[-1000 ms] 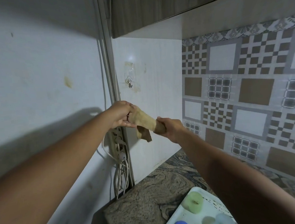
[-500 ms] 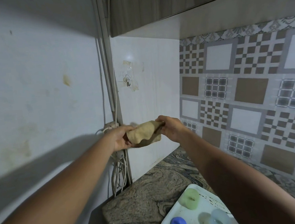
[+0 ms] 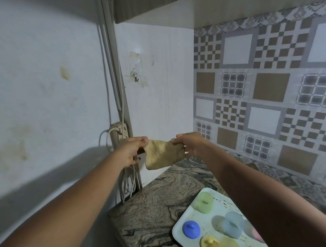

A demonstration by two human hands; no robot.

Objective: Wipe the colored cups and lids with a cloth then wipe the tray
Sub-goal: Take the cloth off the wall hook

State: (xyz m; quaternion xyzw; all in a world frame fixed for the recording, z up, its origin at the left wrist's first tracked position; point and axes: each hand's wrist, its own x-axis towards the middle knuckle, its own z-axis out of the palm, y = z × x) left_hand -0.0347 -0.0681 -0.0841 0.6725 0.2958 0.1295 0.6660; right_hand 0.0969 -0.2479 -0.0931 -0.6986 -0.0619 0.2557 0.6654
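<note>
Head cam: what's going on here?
A person holds a tan cloth spread between both hands, raised in front of the wall above the counter. The left hand pinches its left edge and the right hand pinches its right edge. The tray of colored cups and lids sits on the counter below, with neither hand touching it, so no wiping is under way at this moment.

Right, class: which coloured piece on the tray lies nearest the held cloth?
The pale green cup, at the far corner of the tray. The dark blue lid, pale blue cup, yellow lid and pink piece sit farther from the cloth.
</note>
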